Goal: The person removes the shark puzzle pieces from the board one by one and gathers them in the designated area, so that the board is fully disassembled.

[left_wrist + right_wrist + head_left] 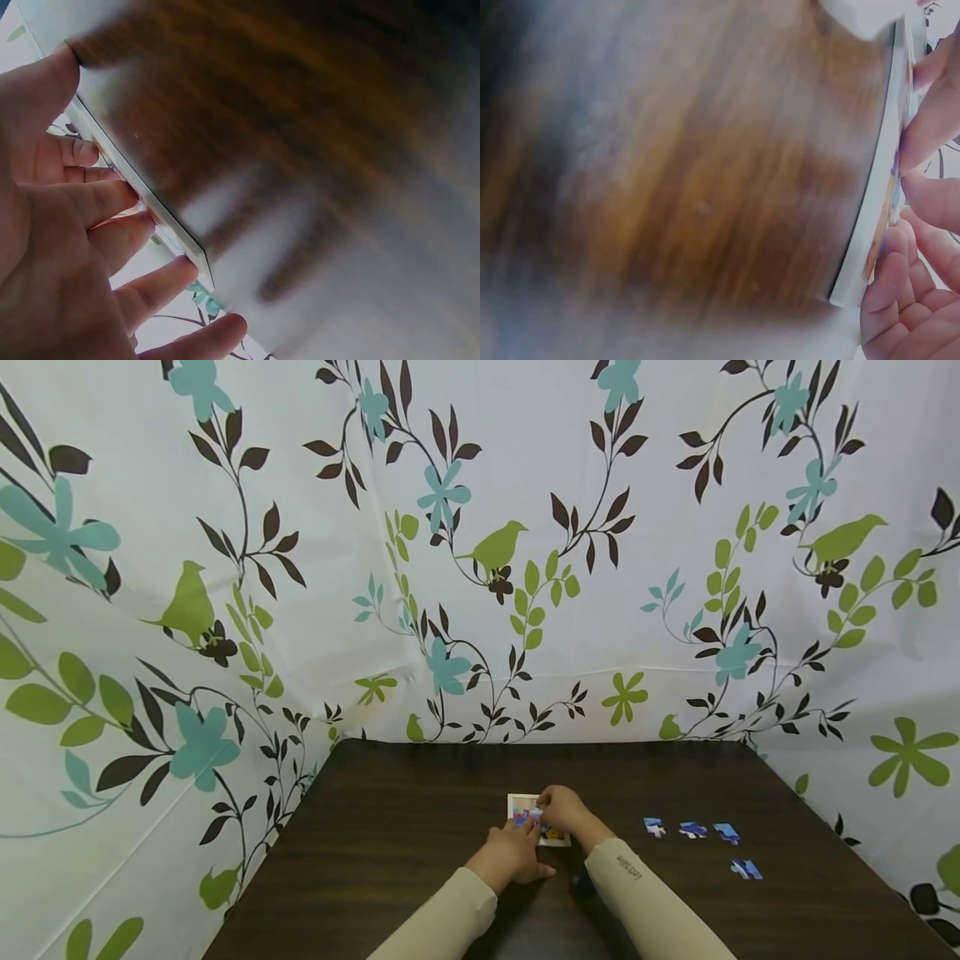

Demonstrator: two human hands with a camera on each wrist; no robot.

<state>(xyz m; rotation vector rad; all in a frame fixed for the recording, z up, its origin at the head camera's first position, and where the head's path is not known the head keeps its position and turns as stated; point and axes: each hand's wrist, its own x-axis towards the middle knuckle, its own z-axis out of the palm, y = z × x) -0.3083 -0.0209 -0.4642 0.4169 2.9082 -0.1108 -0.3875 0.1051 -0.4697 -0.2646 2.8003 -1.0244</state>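
Note:
A small jigsaw puzzle in a white-edged tray (512, 802) lies on the dark table, partly filled with colourful pieces and partly covered by both hands. My left hand (510, 857) lies at its near left, fingers (154, 296) spread and extended over the tray's edge, thumb pointing right along the table. My right hand (564, 810) reaches over the tray's right side. Its fingers are curled, with the tips pinching a pale blue puzzle piece (536, 812) against the picture. In the right wrist view the tray (870, 202) shows edge-on, and the fingertips hide most of the piece.
Right of the tray, several loose puzzle pieces lie on the table: a blue and white one (654, 827), others in a row beside it, and one nearer piece (746, 869). A patterned cloth (480, 635) hangs behind and beside the wood-grain table (375, 877).

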